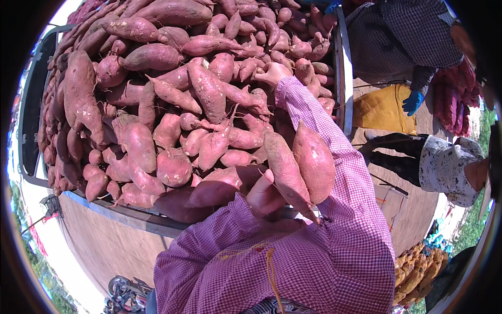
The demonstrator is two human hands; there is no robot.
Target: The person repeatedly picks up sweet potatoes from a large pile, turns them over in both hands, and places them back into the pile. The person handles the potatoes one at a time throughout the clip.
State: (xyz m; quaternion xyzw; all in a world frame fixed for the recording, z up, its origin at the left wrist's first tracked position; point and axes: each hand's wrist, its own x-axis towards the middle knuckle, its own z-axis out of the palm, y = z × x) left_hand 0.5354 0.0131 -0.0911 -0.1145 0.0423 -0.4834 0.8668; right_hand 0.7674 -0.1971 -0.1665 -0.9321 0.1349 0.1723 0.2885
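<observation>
A large heap of pink-skinned sweet potatoes [168, 129] fills the bed of a vehicle before me. My left hand [266, 198] is close to my body, gripping two sweet potatoes side by side. One is long and slender [286, 170], the other broader with a pointed end [313, 165]. My right arm stretches across the heap, and my right hand [274, 73] touches the sweet potatoes toward its right side. Its fingers are bent; whether they grip a sweet potato is hard to tell.
A metal side rail [344, 74] bounds the heap on the right. Beyond it, a person with a blue glove [412, 103] is near a yellow sack [384, 110]. Another person in a patterned top [447, 168] stands nearby. Filled red mesh sacks [451, 98] lie at far right, a motorcycle [123, 294] at lower left.
</observation>
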